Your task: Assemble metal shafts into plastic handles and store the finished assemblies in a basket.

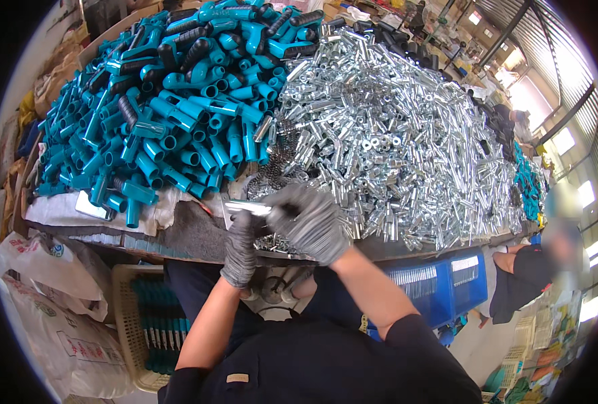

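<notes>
Both my hands wear grey knit gloves. My left hand [239, 248] grips a shiny metal tube [248, 208] at the table's near edge. My right hand [310, 219] closes over the tube's right end. Just beyond them lies a big heap of silver metal tubes [386, 135] with a patch of small dark springs [275, 175]. A heap of teal plastic handles [171, 101], some with black grips, fills the table's left half.
A beige basket [137, 323] of assembled teal-handled pieces stands below on the left, next to white sacks [56, 316]. A blue crate [440, 283] sits under the table at right. Another person [534, 269] sits at the right end.
</notes>
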`<state>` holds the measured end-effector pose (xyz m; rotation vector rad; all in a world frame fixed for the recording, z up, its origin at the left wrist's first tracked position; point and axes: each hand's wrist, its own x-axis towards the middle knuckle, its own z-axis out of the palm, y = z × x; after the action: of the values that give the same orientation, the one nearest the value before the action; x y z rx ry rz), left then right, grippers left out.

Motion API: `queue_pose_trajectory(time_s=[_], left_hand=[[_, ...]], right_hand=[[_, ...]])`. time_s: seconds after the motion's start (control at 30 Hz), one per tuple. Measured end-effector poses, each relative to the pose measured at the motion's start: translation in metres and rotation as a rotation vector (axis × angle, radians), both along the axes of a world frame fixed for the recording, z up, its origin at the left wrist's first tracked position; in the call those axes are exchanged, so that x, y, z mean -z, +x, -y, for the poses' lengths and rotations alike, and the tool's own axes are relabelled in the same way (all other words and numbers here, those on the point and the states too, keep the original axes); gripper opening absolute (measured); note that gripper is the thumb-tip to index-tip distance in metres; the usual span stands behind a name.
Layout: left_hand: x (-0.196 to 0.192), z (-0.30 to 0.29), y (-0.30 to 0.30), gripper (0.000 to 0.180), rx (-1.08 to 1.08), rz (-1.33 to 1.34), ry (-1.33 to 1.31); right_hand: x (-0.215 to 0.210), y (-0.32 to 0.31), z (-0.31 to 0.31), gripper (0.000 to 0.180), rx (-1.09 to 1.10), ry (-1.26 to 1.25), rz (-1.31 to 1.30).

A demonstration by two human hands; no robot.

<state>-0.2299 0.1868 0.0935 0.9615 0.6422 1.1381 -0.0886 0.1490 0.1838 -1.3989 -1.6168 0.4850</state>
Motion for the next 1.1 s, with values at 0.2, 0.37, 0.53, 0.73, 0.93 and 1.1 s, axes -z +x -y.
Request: queue_pose_trajectory(time_s=[0.2, 0.37, 0.53, 0.73, 0.93, 1.1], left_hand=[[0.047, -0.044, -0.035, 0.035, -0.348, -0.227, 0.168], [0.052, -0.046, -0.042, 0.040, -0.299, -0.544, 0.356], [0.041, -0.042, -0.044, 0.035, -0.225, -0.596, 0.337], [0.043, -0.043, -0.043, 0.032, -0.191, -0.528, 0.337], [0.031, -0.039, -0.042, 0.031, -0.180, -0.530, 0.376], [0.038, -0.040, -0.043, 0.030, -0.166, -0.430, 0.304]], right_hand=[[0.004, 0.044, -0.063, 0.024, 0.258, -0.004, 0.100], [0.017, 0.113, -0.144, 0.032, 0.542, 0.008, 0.867], [-0.023, 0.092, -0.139, 0.023, 0.603, -0.146, 0.389], [-0.010, 0.126, -0.135, 0.020, 0.605, 0.082, 0.651], [-0.020, 0.142, -0.113, 0.025, 0.501, -0.042, 0.615], [-0.020, 0.127, -0.098, 0.033, 0.533, -0.178, 0.732]])
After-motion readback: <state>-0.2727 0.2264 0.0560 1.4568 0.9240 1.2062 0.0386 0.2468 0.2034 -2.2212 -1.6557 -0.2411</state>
